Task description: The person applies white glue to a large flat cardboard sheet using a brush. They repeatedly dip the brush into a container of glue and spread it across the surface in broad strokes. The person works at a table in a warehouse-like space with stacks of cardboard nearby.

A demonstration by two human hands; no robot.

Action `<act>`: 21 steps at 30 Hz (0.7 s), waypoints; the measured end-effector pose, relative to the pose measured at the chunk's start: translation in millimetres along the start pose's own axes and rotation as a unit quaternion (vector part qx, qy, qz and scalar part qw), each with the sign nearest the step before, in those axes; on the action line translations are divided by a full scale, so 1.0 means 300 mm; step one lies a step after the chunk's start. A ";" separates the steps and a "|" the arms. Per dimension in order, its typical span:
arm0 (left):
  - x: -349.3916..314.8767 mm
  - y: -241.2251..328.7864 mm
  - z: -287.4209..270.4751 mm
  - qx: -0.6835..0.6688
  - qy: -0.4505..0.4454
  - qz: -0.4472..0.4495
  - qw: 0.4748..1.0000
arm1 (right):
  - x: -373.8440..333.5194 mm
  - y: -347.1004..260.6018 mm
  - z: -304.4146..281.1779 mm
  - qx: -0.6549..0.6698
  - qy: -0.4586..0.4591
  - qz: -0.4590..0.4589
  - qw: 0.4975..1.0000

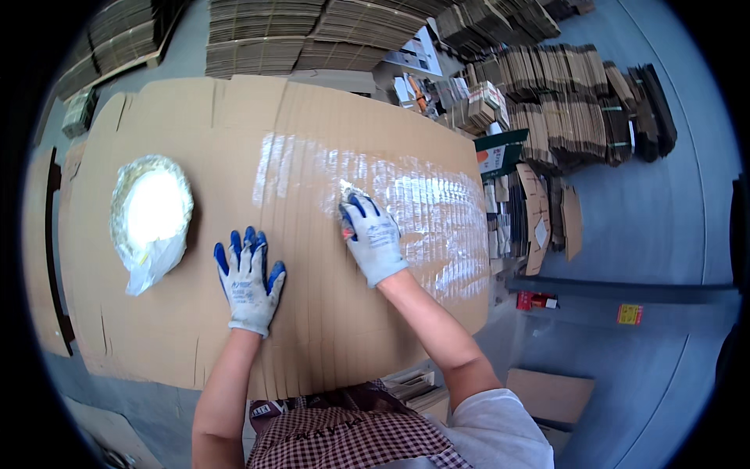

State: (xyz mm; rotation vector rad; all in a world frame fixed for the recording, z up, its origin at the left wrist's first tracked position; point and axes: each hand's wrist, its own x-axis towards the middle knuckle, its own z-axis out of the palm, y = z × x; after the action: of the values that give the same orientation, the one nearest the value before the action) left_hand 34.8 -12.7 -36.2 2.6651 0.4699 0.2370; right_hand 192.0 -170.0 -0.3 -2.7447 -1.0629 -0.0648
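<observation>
A large sheet of brown cardboard (172, 328) lies in front of me. My left hand (250, 280), in a white glove with blue fingertips, rests flat on it with fingers spread and nothing held. In a matching glove, my right hand (373, 234) is closed round a small tool (347, 187) with a whitish, smeared tip; a bit of red shows by the palm. Its kind is mostly hidden by the fingers. A shiny, whitish wet layer (437, 199) streaks the sheet's right half. On the left stands a plastic-lined bowl (121, 227) of bright white liquid (153, 205).
Tall stacks of flat cardboard (258, 39) stand beyond the far edge. More bundled cardboard (562, 117) fills the far right, beside a green box (500, 152). A dark rail (625, 289) runs across at the right, with a red item (535, 300) by it.
</observation>
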 end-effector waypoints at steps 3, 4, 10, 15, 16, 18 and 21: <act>-0.007 0.003 -0.005 0.021 -0.001 0.009 1.000 | -0.028 0.121 0.018 0.019 0.017 0.104 0.994; -0.005 0.005 -0.004 0.025 -0.002 0.009 1.000 | -0.024 0.173 0.014 0.016 0.017 0.139 0.990; -0.004 -0.005 -0.012 0.051 -0.009 0.010 0.999 | -0.032 0.215 -0.031 0.039 0.010 0.128 0.991; -0.004 -0.003 -0.010 0.057 -0.008 0.015 0.998 | -0.050 0.253 -0.007 0.008 -0.021 0.110 0.994; -0.005 0.001 -0.011 0.059 -0.008 0.015 0.998 | -0.039 0.303 -0.002 0.011 -0.022 0.144 0.989; -0.001 0.002 -0.003 0.060 -0.008 0.020 0.998 | -0.025 0.447 -0.029 0.001 -0.005 0.239 0.971; -0.012 -0.011 0.002 0.060 -0.006 0.015 0.998 | -0.034 0.541 -0.069 0.029 0.039 0.256 0.965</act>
State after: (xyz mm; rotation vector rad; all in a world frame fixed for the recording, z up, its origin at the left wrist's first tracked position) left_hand 30.7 -11.4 -38.6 2.7912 0.4547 0.2061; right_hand 293.9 -298.1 -8.4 -2.8401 -0.3068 -0.0635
